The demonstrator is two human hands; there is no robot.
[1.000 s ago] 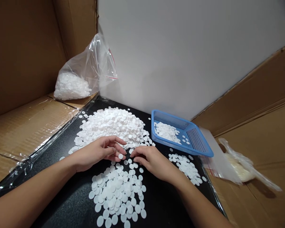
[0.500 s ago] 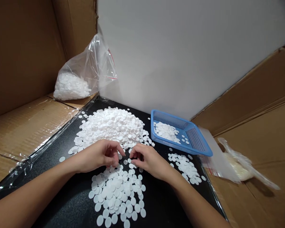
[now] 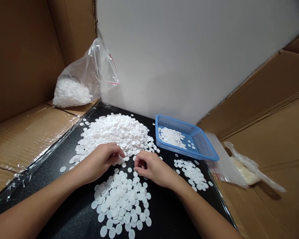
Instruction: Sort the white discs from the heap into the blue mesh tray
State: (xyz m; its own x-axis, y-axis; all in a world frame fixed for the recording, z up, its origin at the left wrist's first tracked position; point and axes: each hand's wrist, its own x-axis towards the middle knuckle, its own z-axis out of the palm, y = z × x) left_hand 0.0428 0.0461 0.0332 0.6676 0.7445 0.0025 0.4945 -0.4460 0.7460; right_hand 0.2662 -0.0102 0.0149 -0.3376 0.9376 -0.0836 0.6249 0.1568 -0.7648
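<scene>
My left hand (image 3: pixel 106 158) is at the near edge of a large heap of small white discs (image 3: pixel 117 131). Its fingers are loosely bent and apart, the tips touching discs there. Facing it across a small gap, my right hand (image 3: pixel 150 166) has its fingers curled in and the thumb drawn up to them. Whether a disc sits between those fingertips I cannot make out. Below both hands lies a flatter spread of discs (image 3: pixel 122 200), many overlapping. A few single discs (image 3: pixel 129 169) rest between the hands.
A blue plastic basket (image 3: pixel 186 152) with some discs inside stands at the right rear of the black tabletop (image 3: pixel 72 205). Before it lies a smaller disc group (image 3: pixel 193 174). A clear bag of discs (image 3: pixel 72 91) sits on cardboard at left; another plastic bag (image 3: pixel 249 171) lies at right.
My left hand has moved up and slightly left, towards the large heap, away from the near spread. My right hand has stayed nearly in place. The whole view has shifted slightly.
</scene>
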